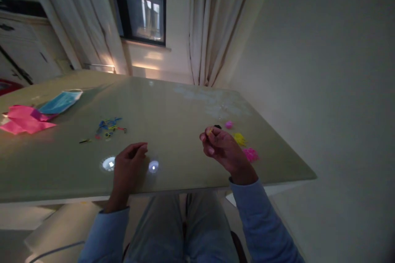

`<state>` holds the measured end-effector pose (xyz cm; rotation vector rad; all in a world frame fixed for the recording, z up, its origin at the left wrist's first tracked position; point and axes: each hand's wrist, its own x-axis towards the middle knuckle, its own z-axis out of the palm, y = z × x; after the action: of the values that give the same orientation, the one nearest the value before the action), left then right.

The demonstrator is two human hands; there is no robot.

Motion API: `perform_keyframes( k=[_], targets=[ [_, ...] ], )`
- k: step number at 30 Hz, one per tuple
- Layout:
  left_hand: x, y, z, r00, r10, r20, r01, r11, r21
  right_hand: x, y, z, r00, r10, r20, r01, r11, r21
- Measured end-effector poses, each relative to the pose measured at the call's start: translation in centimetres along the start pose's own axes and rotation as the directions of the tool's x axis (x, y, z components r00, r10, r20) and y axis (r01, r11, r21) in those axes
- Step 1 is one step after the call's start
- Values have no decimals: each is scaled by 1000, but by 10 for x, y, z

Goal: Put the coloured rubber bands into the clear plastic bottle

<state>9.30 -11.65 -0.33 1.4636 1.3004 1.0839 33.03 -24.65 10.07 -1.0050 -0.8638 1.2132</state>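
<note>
My right hand (224, 148) is raised over the right part of the table, thumb and fingertips pinched on a small yellow piece (210, 131) too tiny to make out. Close behind it lie a yellow pile (239, 139), a bright pink pile (251, 155), a small pink clump (228, 124) and a black clump (217, 126), partly covered by the fingers. My left hand (130, 168) is at the table's front edge, fingers curled in and closed, with nothing visible in them. Beyond it is a loose heap of small blue, yellow and red pieces (109, 126).
On the left of the glossy table (173, 131) lie a crumpled pink sheet (26, 120) and a blue face mask (61, 102). A thin dark piece (84, 141) is beside the heap. A wall (324, 70) runs along the right; curtains (210, 28) hang behind.
</note>
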Motion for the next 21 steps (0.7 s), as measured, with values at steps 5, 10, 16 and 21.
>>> perform_keyframes(
  k=[5,10,16,21],
  targets=[
    [-4,8,0,1000,10,-5,-9,991,133,-25,-8,-32,996,-30,-81,24,997,-70],
    [-9,17,1,998,-16,-57,25,989,144,-37,-6,-51,992,-60,-112,41,985,-166],
    [-7,16,1,999,7,-51,6,969,245,-33,-2,-106,877,-384,-289,-38,544,-838],
    [-7,21,2,997,-32,-76,53,954,296,-29,-7,-174,835,-410,-367,-411,-21,-912]
  ],
)
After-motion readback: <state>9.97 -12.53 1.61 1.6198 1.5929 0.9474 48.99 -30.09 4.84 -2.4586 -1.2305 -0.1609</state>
